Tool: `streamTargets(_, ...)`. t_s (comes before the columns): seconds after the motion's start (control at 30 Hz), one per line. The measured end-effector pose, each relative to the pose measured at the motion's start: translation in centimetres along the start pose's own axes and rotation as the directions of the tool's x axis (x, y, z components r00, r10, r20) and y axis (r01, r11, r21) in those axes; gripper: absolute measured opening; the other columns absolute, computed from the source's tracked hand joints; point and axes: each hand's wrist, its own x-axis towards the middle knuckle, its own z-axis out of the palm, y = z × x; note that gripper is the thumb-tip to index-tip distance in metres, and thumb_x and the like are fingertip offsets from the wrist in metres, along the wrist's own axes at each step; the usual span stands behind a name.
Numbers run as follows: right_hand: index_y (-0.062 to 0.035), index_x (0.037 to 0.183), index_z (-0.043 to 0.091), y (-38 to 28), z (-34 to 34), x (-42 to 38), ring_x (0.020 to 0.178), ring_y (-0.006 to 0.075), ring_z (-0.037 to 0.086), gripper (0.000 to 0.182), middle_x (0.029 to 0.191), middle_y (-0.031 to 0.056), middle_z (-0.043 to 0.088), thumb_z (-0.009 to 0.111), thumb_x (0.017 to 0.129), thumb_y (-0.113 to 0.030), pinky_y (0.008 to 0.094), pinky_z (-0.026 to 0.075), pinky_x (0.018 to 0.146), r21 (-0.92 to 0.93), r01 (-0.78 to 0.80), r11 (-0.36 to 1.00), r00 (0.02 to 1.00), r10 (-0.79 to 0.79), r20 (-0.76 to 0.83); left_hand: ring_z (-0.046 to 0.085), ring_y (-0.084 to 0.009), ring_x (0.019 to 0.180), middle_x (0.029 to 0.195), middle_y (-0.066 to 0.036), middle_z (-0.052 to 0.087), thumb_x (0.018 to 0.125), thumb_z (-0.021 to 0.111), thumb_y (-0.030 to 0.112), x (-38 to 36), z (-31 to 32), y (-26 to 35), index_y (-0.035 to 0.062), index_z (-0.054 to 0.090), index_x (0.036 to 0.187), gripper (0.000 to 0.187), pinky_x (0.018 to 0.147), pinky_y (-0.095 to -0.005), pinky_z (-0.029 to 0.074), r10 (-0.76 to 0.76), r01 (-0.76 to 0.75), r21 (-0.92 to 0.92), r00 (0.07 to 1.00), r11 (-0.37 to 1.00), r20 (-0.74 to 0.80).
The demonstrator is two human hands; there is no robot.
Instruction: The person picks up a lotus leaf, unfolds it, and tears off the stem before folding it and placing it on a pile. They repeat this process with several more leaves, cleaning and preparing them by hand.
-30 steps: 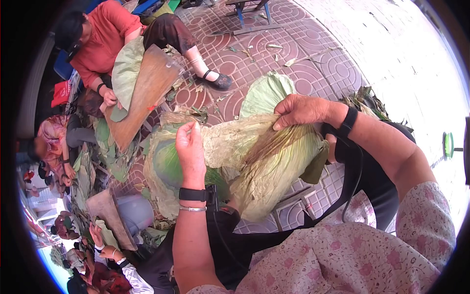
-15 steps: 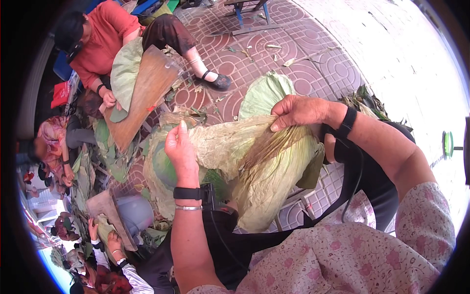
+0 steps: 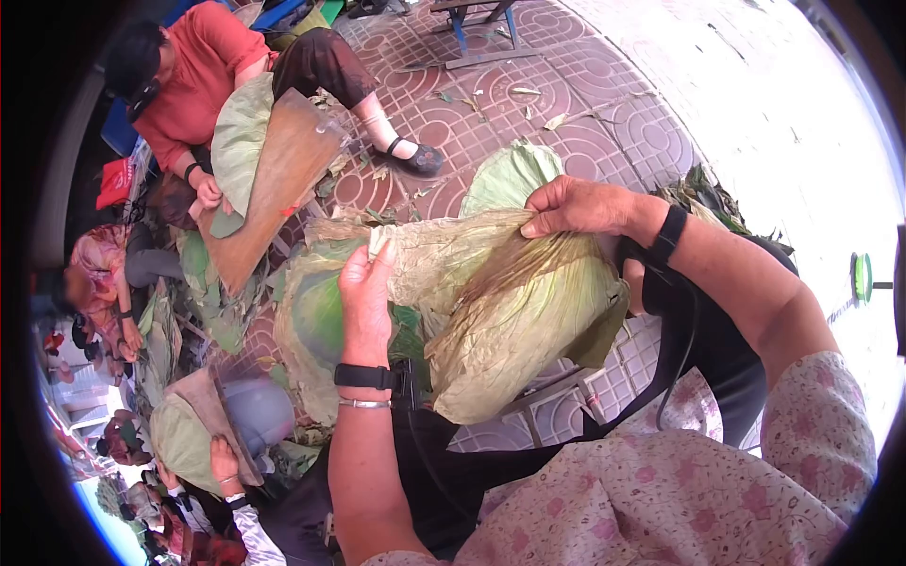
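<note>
A large wrinkled dried leaf (image 3: 528, 330), yellow-green with a brown patch, hangs between my two hands. My right hand (image 3: 571, 206) pinches its upper edge near the centre. On the other side, the fingers of my left hand (image 3: 368, 274) are closed on the leaf's pale left end. Behind the leaf, a lighter green fan-shaped leaf (image 3: 510, 177) shows its upper part. More pale and green leaves (image 3: 316, 316) lie to the left of and behind my left hand.
At the upper left a seated person (image 3: 212, 75) holds a leaf by a slanted wooden board (image 3: 274, 179). Another person's hands hold a leaf beside a second board (image 3: 222, 415) at lower left. A stool (image 3: 486, 33) stands at the top; a leaf pile (image 3: 708, 203) lies right.
My left hand has moved slightly right and now grips the leaf's end, with its fingers bent. The leaf hangs more spread out. At lower left, the other person's leaf has shifted up onto the board.
</note>
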Motion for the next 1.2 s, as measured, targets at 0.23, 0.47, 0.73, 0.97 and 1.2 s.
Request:
streamTargets(0.23,-0.0060,0.093,0.073,-0.4,0.1,-0.5,0.074,0.0041,0.059,0.018,0.081,-0.0043,0.068,0.069,0.096,-0.024,0.0251,0.049,0.070,0.041,0.019,0.999,0.996,-0.015,-0.088,0.065,-0.0236,0.103,0.116,-0.017,0.066,0.093,0.064,0.057,-0.2,0.1,1.9,-0.0027,0.054,0.131,0.072,0.090,-0.0350,0.050,-0.301,0.313,0.115,0.948,0.943,-0.107)
streamTargets(0.47,-0.0054,0.099,0.074,0.3,-0.8,0.3,0.078,0.0051,0.062,0.017,0.086,-0.0025,0.071,0.070,0.096,-0.022,0.0245,0.052,0.073,0.164,0.117,0.980,0.969,-0.076,-0.237,0.065,-0.0180,0.102,0.109,-0.012,0.070,0.092,0.072,0.044,-1.3,1.4,1.1,-0.0017,0.061,0.122,0.056,0.086,-0.0305,0.051,-0.526,0.499,0.215,0.845,0.839,0.091)
streamTargets(0.73,-0.0039,0.101,0.073,0.3,-1.1,0.2,0.081,0.0066,0.062,0.022,0.087,-0.0012,0.070,0.069,0.096,-0.025,0.0262,0.052,0.075,0.046,0.111,0.993,0.947,-0.092,-0.308,0.060,-0.0080,0.092,0.098,-0.001,0.068,0.095,0.071,0.019,-0.4,0.4,0.3,0.0031,0.068,0.107,0.020,0.085,-0.0243,0.046,-0.090,0.086,0.098,0.995,0.991,0.036)
streamTargets(0.97,-0.0033,0.100,0.072,1.0,-1.3,0.6,0.079,0.0086,0.061,0.023,0.086,-0.0001,0.069,0.070,0.096,-0.026,0.0283,0.051,0.074,0.081,0.134,0.988,0.922,-0.094,-0.376,0.059,-0.0082,0.101,0.102,0.000,0.068,0.095,0.071,0.021,-2.1,2.4,4.0,0.0052,0.069,0.106,0.019,0.090,-0.0265,0.046,-0.336,0.339,-0.032,0.938,0.940,0.088)
streamTargets(1.2,-0.0018,0.097,0.072,0.5,-1.8,0.3,0.077,0.0091,0.060,0.024,0.084,0.0009,0.068,0.070,0.096,-0.025,0.0281,0.050,0.072,0.097,0.126,0.987,0.916,-0.079,-0.394,0.063,-0.0098,0.091,0.100,-0.003,0.070,0.096,0.070,0.018,-0.2,-0.2,0.8,0.0029,0.068,0.105,0.018,0.083,-0.0271,0.051,-0.055,0.055,-0.015,0.998,0.998,-0.004)
